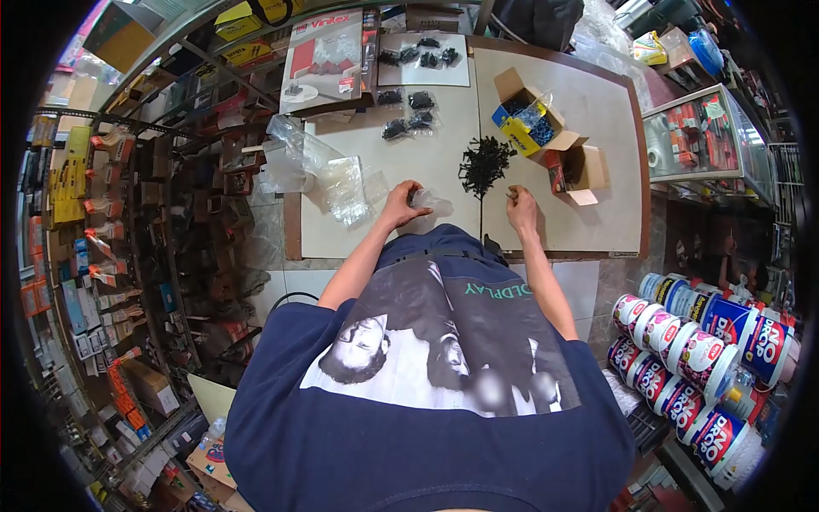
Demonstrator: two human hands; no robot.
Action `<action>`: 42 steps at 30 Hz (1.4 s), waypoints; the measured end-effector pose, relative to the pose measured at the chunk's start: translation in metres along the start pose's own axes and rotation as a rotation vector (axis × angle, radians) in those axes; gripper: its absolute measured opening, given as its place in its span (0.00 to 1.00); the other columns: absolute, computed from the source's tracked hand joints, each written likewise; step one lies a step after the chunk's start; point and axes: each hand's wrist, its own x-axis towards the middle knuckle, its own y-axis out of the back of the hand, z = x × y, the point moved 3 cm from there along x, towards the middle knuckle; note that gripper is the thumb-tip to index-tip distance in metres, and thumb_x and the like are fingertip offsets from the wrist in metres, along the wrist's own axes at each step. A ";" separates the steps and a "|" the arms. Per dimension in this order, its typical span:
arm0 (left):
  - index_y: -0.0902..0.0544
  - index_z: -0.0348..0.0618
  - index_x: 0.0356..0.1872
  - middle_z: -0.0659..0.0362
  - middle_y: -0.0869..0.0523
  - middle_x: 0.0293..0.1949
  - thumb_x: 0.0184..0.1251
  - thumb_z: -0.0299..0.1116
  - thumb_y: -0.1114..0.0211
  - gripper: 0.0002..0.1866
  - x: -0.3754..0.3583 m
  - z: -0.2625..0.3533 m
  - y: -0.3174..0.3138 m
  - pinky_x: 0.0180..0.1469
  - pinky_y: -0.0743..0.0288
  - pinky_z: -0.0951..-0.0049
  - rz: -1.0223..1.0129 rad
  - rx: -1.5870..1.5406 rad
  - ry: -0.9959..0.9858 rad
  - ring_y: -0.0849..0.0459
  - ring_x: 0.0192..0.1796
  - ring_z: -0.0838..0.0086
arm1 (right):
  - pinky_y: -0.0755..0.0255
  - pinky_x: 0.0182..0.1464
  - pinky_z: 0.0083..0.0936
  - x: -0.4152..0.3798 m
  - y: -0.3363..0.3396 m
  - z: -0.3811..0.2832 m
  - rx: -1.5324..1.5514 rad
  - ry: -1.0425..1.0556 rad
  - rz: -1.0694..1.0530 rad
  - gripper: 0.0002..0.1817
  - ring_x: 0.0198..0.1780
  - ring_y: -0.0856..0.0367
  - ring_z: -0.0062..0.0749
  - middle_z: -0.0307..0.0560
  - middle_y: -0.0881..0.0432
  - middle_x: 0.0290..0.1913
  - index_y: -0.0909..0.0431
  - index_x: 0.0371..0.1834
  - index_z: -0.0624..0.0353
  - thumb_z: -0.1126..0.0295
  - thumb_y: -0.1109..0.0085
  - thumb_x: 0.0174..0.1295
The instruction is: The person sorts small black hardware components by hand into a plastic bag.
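With the heap of black pieces (485, 167) as the centre of my clock on the table (554, 226), I have the left hand (404, 203) near eight o'clock, its thumb and fingers curled around the edge of a clear plastic bag (433, 203). My right hand (521, 210) is at about five, just beside the heap, fingers bent in close to the thumb; whether something small is pinched there, I cannot tell. The heap itself lies loose on the pale tabletop, between and beyond both hands.

Close by at one o'clock, a yellow-and-blue box (514, 136) gapes open, dark pieces and some clear plastic showing inside. Another open carton (587, 165) sits at three, its flaps spread. Out towards nine I see a spread of clear plastic bags (345, 189), flat and overlapping.

Filled packets of black pieces (409, 116) rest on the table at ten o'clock, and more packets (429, 56) lie at eleven on a white board (461, 72). Beyond the nearer packets, also at ten, is a large Vinilex box (327, 61). Well off at four to five, stacked paint tubs (682, 358) stand apart from the table.
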 end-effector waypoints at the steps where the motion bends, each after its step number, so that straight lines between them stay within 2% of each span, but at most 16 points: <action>1: 0.23 0.39 0.38 0.53 0.21 0.36 0.34 0.40 0.22 0.27 0.000 0.000 0.001 0.45 0.25 0.67 0.003 -0.006 0.004 0.21 0.40 0.63 | 0.26 0.40 0.30 0.002 -0.002 -0.005 0.064 -0.058 -0.045 0.13 0.36 0.20 0.39 0.50 0.21 0.34 0.23 0.42 0.61 0.80 0.43 0.51; 3: 0.23 0.39 0.38 0.53 0.21 0.36 0.34 0.40 0.22 0.27 0.001 -0.002 0.000 0.45 0.25 0.67 -0.002 0.001 0.001 0.21 0.40 0.63 | 0.26 0.38 0.28 0.007 -0.008 -0.019 0.130 -0.119 -0.092 0.13 0.35 0.19 0.35 0.48 0.20 0.32 0.23 0.42 0.61 0.79 0.43 0.51; 5: 0.23 0.39 0.38 0.53 0.21 0.37 0.34 0.40 0.22 0.28 0.001 -0.004 -0.001 0.45 0.25 0.67 -0.010 0.008 -0.002 0.21 0.40 0.63 | 0.27 0.37 0.24 0.014 -0.013 -0.048 0.329 -0.005 -0.162 0.13 0.34 0.20 0.27 0.44 0.20 0.31 0.23 0.42 0.61 0.78 0.41 0.51; 7: 0.23 0.40 0.39 0.53 0.21 0.37 0.34 0.40 0.21 0.28 0.002 -0.006 -0.001 0.45 0.25 0.67 0.004 0.049 -0.012 0.21 0.40 0.63 | 0.27 0.37 0.22 0.017 -0.015 -0.084 0.445 -0.011 -0.308 0.14 0.34 0.22 0.24 0.41 0.20 0.31 0.24 0.43 0.61 0.76 0.38 0.52; 11: 0.23 0.40 0.40 0.53 0.20 0.37 0.35 0.40 0.21 0.29 0.002 -0.007 -0.001 0.44 0.25 0.68 -0.010 0.041 -0.002 0.20 0.41 0.63 | 0.26 0.42 0.28 0.016 -0.015 -0.142 0.549 0.071 -0.448 0.16 0.36 0.20 0.30 0.45 0.20 0.32 0.25 0.44 0.63 0.72 0.37 0.51; 13: 0.26 0.37 0.41 0.56 0.21 0.37 0.39 0.39 0.22 0.29 0.001 -0.006 -0.001 0.44 0.27 0.72 -0.046 0.019 0.008 0.22 0.39 0.71 | 0.26 0.42 0.26 0.014 -0.018 -0.155 0.476 0.150 -0.568 0.19 0.36 0.20 0.29 0.46 0.20 0.32 0.27 0.47 0.62 0.70 0.36 0.52; 15: 0.26 0.37 0.41 0.56 0.21 0.36 0.39 0.38 0.22 0.28 0.002 -0.006 -0.001 0.44 0.27 0.73 -0.060 -0.004 0.034 0.22 0.39 0.72 | 0.26 0.40 0.26 0.014 -0.020 -0.151 0.474 0.176 -0.545 0.21 0.36 0.20 0.29 0.47 0.20 0.33 0.28 0.49 0.62 0.69 0.36 0.53; 18: 0.25 0.38 0.40 0.56 0.21 0.35 0.38 0.39 0.21 0.28 0.001 -0.009 -0.001 0.43 0.26 0.72 -0.048 -0.043 0.041 0.21 0.38 0.70 | 0.25 0.39 0.26 0.017 -0.010 -0.127 0.491 -0.015 -0.486 0.19 0.35 0.20 0.30 0.48 0.19 0.34 0.27 0.48 0.62 0.68 0.36 0.54; 22: 0.23 0.38 0.38 0.55 0.21 0.34 0.36 0.39 0.21 0.27 0.003 -0.010 -0.002 0.41 0.25 0.71 -0.017 -0.043 0.003 0.21 0.36 0.69 | 0.25 0.39 0.26 0.020 -0.018 -0.055 0.481 -0.179 -0.422 0.17 0.36 0.19 0.30 0.48 0.18 0.36 0.26 0.46 0.62 0.69 0.36 0.54; 24: 0.23 0.38 0.37 0.55 0.21 0.34 0.36 0.39 0.21 0.27 0.003 -0.007 -0.001 0.41 0.25 0.71 -0.028 -0.044 0.013 0.21 0.36 0.69 | 0.25 0.40 0.28 0.017 -0.010 -0.026 0.296 -0.221 -0.219 0.16 0.36 0.18 0.33 0.49 0.18 0.36 0.24 0.44 0.62 0.70 0.36 0.52; 27: 0.24 0.38 0.38 0.56 0.21 0.35 0.38 0.38 0.22 0.26 0.002 -0.002 0.001 0.42 0.26 0.72 -0.049 -0.020 0.029 0.22 0.37 0.71 | 0.25 0.41 0.30 0.014 -0.002 -0.005 0.191 -0.248 -0.162 0.16 0.37 0.18 0.37 0.51 0.18 0.38 0.23 0.44 0.62 0.71 0.36 0.51; 29: 0.25 0.37 0.39 0.57 0.20 0.35 0.40 0.37 0.23 0.26 0.003 -0.002 0.000 0.44 0.27 0.74 -0.062 0.004 0.031 0.22 0.39 0.73 | 0.25 0.42 0.31 0.017 -0.004 -0.002 0.208 -0.225 -0.181 0.16 0.37 0.18 0.38 0.51 0.18 0.38 0.23 0.43 0.62 0.72 0.36 0.50; 31: 0.24 0.39 0.36 0.56 0.21 0.32 0.36 0.39 0.21 0.26 0.004 -0.008 -0.002 0.39 0.26 0.72 -0.008 -0.028 -0.024 0.22 0.35 0.70 | 0.26 0.42 0.31 0.020 -0.005 -0.009 0.227 -0.201 -0.201 0.15 0.37 0.19 0.39 0.52 0.19 0.38 0.22 0.42 0.63 0.72 0.36 0.50; 34: 0.24 0.39 0.36 0.56 0.22 0.31 0.36 0.39 0.21 0.26 0.004 -0.012 -0.003 0.39 0.26 0.72 -0.018 -0.059 -0.008 0.22 0.34 0.70 | 0.25 0.43 0.32 0.025 -0.014 -0.024 0.124 -0.132 -0.228 0.13 0.40 0.19 0.41 0.53 0.19 0.39 0.20 0.39 0.62 0.72 0.35 0.49; 37: 0.24 0.39 0.36 0.57 0.22 0.31 0.36 0.39 0.22 0.26 0.003 -0.012 -0.003 0.38 0.27 0.72 -0.022 -0.051 -0.010 0.23 0.34 0.70 | 0.25 0.42 0.31 0.025 -0.018 -0.028 0.091 -0.070 -0.175 0.15 0.37 0.19 0.40 0.52 0.19 0.38 0.20 0.41 0.62 0.71 0.35 0.50; 42: 0.24 0.39 0.36 0.57 0.22 0.31 0.37 0.40 0.22 0.26 0.003 -0.014 -0.004 0.38 0.27 0.72 -0.004 -0.076 -0.021 0.23 0.34 0.70 | 0.25 0.42 0.31 0.019 -0.017 -0.024 0.034 0.003 -0.170 0.09 0.38 0.19 0.42 0.53 0.19 0.38 0.19 0.33 0.62 0.72 0.35 0.49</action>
